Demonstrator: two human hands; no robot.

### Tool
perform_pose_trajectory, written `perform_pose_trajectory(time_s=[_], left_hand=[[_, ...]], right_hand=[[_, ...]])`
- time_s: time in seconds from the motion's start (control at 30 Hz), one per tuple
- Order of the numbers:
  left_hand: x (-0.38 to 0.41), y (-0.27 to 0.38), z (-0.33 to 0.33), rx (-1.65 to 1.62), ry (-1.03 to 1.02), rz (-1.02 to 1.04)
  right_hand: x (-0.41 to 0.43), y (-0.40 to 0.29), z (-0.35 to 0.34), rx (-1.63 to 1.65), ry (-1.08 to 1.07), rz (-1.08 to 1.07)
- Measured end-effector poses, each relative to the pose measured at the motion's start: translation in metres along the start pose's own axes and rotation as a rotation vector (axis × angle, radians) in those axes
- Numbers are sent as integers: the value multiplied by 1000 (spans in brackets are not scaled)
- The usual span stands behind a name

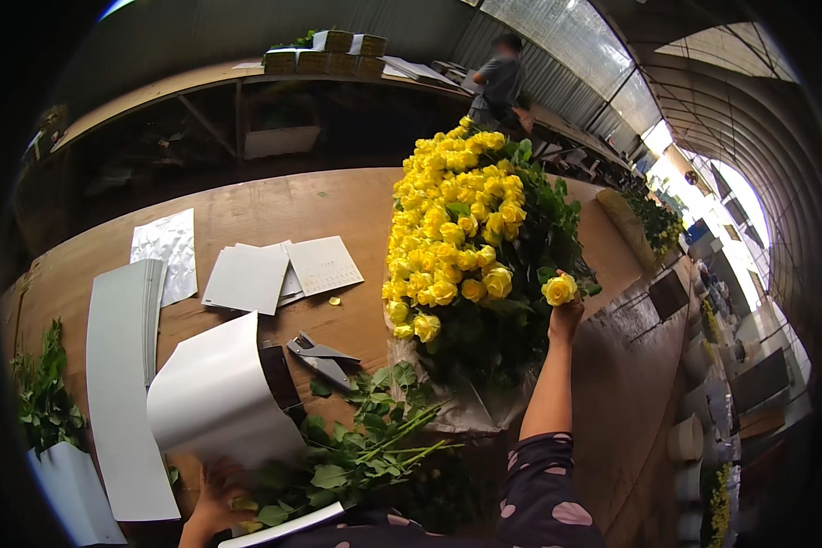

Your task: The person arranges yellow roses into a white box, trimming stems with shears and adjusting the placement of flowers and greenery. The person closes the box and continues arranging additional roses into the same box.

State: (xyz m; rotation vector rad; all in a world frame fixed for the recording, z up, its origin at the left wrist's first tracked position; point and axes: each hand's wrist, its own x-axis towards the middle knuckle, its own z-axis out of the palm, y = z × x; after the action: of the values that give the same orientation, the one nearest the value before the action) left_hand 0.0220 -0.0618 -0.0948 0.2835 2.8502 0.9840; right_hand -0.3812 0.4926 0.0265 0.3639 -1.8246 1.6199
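My right hand (566, 320) is raised at the right edge of a big heap of yellow roses (445, 233), gripping a single yellow rose (559, 290) just below its bloom. Low on the left, my left hand (214, 496) is blurred, beside some partly hidden yellow blooms (245, 508) and under the lower edge of a curved white card sheet (212, 397). Whether its fingers hold anything is unclear. Cut leafy stems (377, 452) stretch rightward from there across the table front. A grey stapler (324, 359) lies between the white card and the heap.
On the wooden table (281, 198) lie long grey-white card strips (120, 383), smaller square cards (246, 277), and a crumpled white sheet (171, 253). Wrapped greenery (48, 397) stands at left. Beyond, a person (500, 82) works by a bench with stacked boxes (325, 58). Buckets (685, 438) line the right.
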Motion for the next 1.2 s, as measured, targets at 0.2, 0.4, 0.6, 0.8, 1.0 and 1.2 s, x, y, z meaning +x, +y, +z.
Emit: perform_pose_trajectory(time_s=[0.2,0.4,0.6,0.8,1.0,1.2], left_hand=[[2,-1,2,-22,3,-23],[-7,-9,9,29,-5,-27],[2,-1,3,-23,-28,-53],[-2,2,2,-37,-32,-110],[-5,-2,0,14,-39,-54],[0,4,-5,-28,-46,-71]], right_hand=[[-15,-69,-14,-456,84,-326],[-84,-171,-39,-798,118,-258],[-140,-66,-137,-1248,286,193],[-159,-18,-160,-1528,-642,821],[19,-35,45,-738,-196,-124],[69,22,84,-1343,-278,321]])
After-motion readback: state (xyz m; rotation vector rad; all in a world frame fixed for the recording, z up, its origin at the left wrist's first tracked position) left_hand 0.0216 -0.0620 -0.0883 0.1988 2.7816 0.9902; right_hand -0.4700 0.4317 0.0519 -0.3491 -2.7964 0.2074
